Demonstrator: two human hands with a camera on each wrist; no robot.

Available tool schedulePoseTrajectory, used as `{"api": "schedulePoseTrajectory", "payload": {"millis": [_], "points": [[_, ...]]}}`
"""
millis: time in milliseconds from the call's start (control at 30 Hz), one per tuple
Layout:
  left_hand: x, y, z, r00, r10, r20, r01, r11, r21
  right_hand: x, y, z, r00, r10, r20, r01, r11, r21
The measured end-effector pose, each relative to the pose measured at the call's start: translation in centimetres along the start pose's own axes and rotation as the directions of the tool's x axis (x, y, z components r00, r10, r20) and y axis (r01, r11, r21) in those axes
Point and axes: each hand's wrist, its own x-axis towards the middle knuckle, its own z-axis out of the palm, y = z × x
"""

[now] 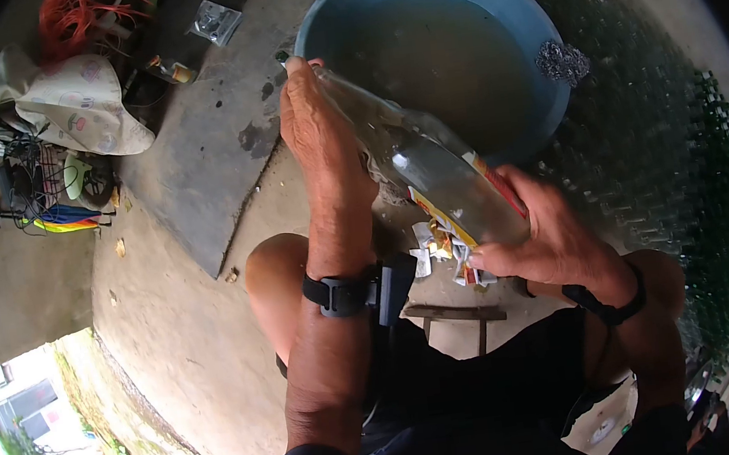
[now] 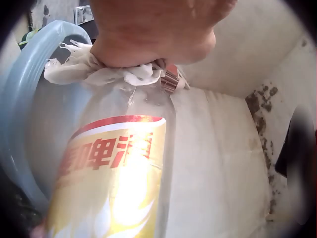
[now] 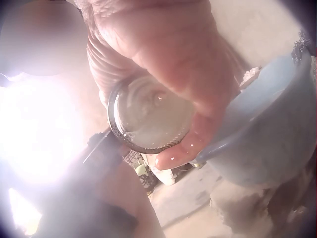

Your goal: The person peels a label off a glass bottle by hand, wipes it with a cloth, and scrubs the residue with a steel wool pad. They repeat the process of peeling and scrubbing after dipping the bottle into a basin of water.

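A clear glass beer bottle (image 1: 442, 160) slants across the head view, its neck up at the left. Its yellow and red label (image 2: 106, 183) faces the left wrist camera. My left hand (image 1: 317, 129) grips the neck end, with a whitish frilly cloth (image 2: 69, 72) bunched between it and the bottle's shoulder. My right hand (image 1: 553, 228) holds the lower end, thumb on one side and fingers round the other. The round glass base (image 3: 148, 119) shows in the right wrist view, with wet fingers (image 3: 176, 157) beside it.
A blue basin (image 1: 551, 35) of murky water stands just beyond the bottle, a steel wool scrubber (image 1: 562, 63) on its rim. Torn labels (image 1: 453, 253) lie on the floor below. Rows of glass bottles (image 1: 719, 178) fill the right side. A grey mat (image 1: 197, 175) lies left.
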Motion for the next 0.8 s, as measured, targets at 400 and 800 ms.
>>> {"api": "schedulePoseTrajectory", "payload": {"millis": [400, 800], "points": [[-0.7, 1.4, 1.4, 0.979, -0.197, 0.060, 0.203, 0.970, -0.132, 0.0, 0.9, 1.2, 0.998, -0.006, -0.065, -0.011, 0.969, -0.248], [1.2, 3.3, 1.9, 0.737, 0.003, 0.676, 0.453, 0.740, -0.497, -0.7, 0.3, 0.6, 0.876, 0.039, 0.480, -0.418, 0.557, 0.718]]}}
